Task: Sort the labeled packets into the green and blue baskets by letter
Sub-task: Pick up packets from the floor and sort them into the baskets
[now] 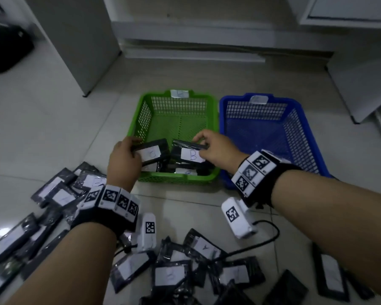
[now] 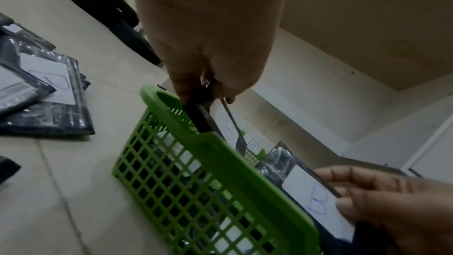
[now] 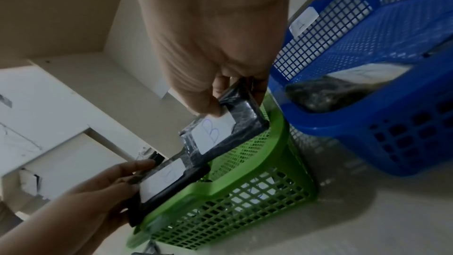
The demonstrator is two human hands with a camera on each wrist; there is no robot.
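Green basket (image 1: pixel 213 137) lay directly below both hands, the blue basket (image 1: pixel 295 133) beside it on the right. Left hand (image 1: pixel 123 159) gripped one packet (image 1: pixel 152 151), its letter unclear, by the left end. Right hand (image 1: pixel 216 148) pinched the B packet (image 1: pixel 188 154) by its far edge. Both packets hung side by side over the green basket's near end, long axes running left to right, so release would likely drop them in.
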